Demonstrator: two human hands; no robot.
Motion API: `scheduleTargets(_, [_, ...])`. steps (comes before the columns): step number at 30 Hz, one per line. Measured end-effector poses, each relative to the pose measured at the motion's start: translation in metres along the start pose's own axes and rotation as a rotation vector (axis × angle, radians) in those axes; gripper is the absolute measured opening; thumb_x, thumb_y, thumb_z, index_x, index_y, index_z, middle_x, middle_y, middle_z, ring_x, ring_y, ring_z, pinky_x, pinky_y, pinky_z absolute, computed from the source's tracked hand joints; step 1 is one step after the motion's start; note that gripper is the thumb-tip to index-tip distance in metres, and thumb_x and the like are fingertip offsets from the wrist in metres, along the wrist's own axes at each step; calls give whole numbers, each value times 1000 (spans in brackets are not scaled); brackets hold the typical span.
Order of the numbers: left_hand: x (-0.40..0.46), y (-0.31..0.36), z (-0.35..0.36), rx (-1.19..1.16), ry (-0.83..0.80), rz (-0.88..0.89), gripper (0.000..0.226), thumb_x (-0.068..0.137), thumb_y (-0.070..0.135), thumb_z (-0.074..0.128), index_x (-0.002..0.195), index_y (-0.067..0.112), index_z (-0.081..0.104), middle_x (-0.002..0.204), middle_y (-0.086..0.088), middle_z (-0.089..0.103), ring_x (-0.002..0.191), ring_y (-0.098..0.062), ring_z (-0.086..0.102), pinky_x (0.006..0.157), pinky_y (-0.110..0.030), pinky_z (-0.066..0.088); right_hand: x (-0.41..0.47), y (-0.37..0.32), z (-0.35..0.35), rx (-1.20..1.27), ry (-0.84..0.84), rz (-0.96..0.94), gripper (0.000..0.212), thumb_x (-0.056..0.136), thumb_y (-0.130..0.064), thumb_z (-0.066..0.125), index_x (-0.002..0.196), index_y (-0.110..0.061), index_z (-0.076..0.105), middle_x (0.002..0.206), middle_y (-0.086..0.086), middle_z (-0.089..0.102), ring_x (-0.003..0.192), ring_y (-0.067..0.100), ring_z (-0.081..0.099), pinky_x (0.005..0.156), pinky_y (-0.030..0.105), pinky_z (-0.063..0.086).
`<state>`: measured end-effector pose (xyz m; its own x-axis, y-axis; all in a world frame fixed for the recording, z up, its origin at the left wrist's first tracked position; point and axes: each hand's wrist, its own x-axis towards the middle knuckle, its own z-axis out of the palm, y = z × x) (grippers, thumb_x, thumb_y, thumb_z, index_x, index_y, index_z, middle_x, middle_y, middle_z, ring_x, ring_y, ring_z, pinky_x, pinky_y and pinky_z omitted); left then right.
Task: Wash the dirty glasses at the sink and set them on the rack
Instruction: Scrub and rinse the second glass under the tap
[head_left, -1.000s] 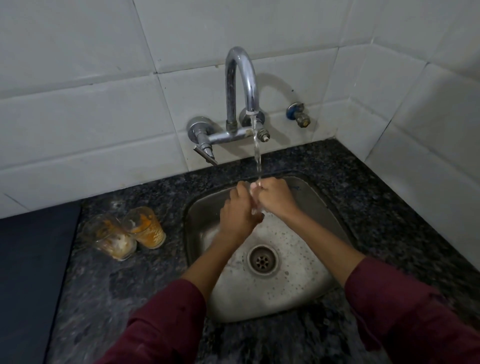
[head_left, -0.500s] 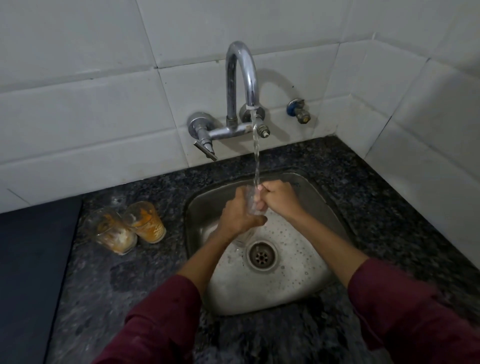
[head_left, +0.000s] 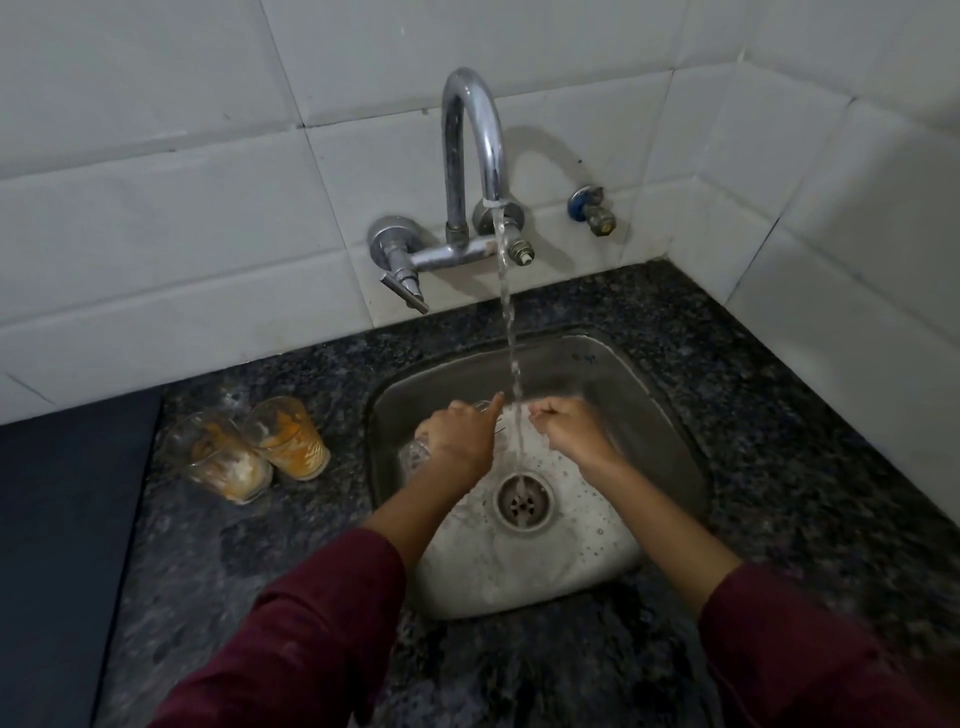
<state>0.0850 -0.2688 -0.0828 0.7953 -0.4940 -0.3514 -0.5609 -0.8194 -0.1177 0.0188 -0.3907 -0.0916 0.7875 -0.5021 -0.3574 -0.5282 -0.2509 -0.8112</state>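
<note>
My left hand (head_left: 460, 434) holds a clear glass (head_left: 415, 453) over the steel sink (head_left: 649, 384), tipped on its side with its base toward the left. The glass is mostly hidden by the hand. My right hand (head_left: 569, 426) is beside it under the stream of water, fingers curled, apart from the glass. Water runs from the chrome tap (head_left: 470, 156) into the sink between my hands. Two dirty glasses with orange residue stand on the counter left of the sink: one (head_left: 223, 457) and another (head_left: 288, 436) touching it.
Dark speckled granite counter (head_left: 779, 415) surrounds the sink. White tiled walls stand behind and to the right. A dark flat surface (head_left: 62, 545) lies at the far left. A small wall valve (head_left: 592, 210) sits right of the tap. The drain (head_left: 523, 501) is at the sink's middle.
My hands have separated: the left carried the glass to the left and tipped it sideways, and the right came off the glass and stays under the water.
</note>
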Motion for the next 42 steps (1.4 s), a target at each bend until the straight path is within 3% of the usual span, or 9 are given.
scheduleTargets(7, [3, -12, -3, -210, -39, 24, 104, 72, 48, 77, 149, 38, 7, 133, -18, 48, 115, -36, 54, 88, -46, 50, -17, 13, 10, -16, 1, 129, 42, 83, -15, 52, 121, 1, 53, 119, 21, 59, 103, 33, 59, 91, 51, 51])
scheduleTargets(13, [1, -7, 9, -1498, 6, -68, 56, 93, 56, 40, 130, 14, 32, 132, -14, 51, 106, -26, 61, 82, -36, 55, -31, 3, 27, 256, -355, -118, 111, 74, -19, 77, 149, -36, -3, 123, -17, 52, 114, 8, 55, 100, 40, 48])
scheduleTargets(16, [3, 6, 6, -1945, -60, -202, 51, 98, 50, 31, 128, 9, 32, 126, -18, 52, 104, -28, 61, 78, -40, 57, -23, -10, 28, 69, -294, -249, 122, 70, -11, 78, 147, -33, -14, 138, 0, 45, 120, 18, 54, 98, 43, 49])
scheduleTargets(20, [15, 7, -2, -1335, 197, -256, 44, 101, 45, 28, 107, 9, 53, 122, -17, 56, 119, -33, 47, 101, -47, 39, -25, -11, 28, -520, -131, -434, 121, 62, -26, 80, 147, -33, -5, 153, 9, 18, 111, 28, 55, 77, 38, 53])
scheduleTargets(24, [17, 8, -9, -1249, 578, -247, 50, 100, 37, 39, 69, 5, 63, 81, -19, 67, 83, -33, 62, 77, -39, 47, -30, -8, 36, -623, -48, -504, 122, 58, -31, 79, 145, -35, -6, 152, 8, 13, 95, 26, 58, 65, 33, 49])
scheduleTargets(29, [25, 5, -11, -1643, 598, -248, 56, 94, 38, 54, 46, 19, 33, 48, -2, 33, 45, -12, 31, 49, -28, 27, -28, -9, 20, 165, -321, -246, 120, 58, -5, 75, 146, -45, 4, 144, 6, 40, 110, 19, 56, 79, 44, 57])
scheduleTargets(33, [27, 6, -8, -1944, 554, -297, 52, 94, 31, 56, 48, 20, 35, 50, -1, 34, 49, -15, 33, 52, -29, 30, -23, -11, -1, 806, -723, -19, 83, 71, 7, 63, 136, -38, 39, 109, 21, 59, 75, 30, 62, 66, 43, 53])
scheduleTargets(39, [36, 9, -19, -1289, 525, -216, 47, 92, 36, 54, 51, 14, 60, 51, -3, 55, 51, -19, 51, 58, -30, 43, -25, -23, 12, -499, -107, -315, 123, 61, -22, 77, 143, -44, -13, 129, 10, 49, 99, 28, 60, 74, 39, 53])
scheduleTargets(42, [38, 7, -21, -1452, 545, -189, 48, 88, 34, 62, 45, 15, 50, 50, -6, 47, 47, -18, 42, 52, -30, 36, -24, -21, 14, -279, -186, -324, 127, 59, -21, 77, 142, -48, -15, 141, 11, 42, 113, 28, 55, 85, 43, 53])
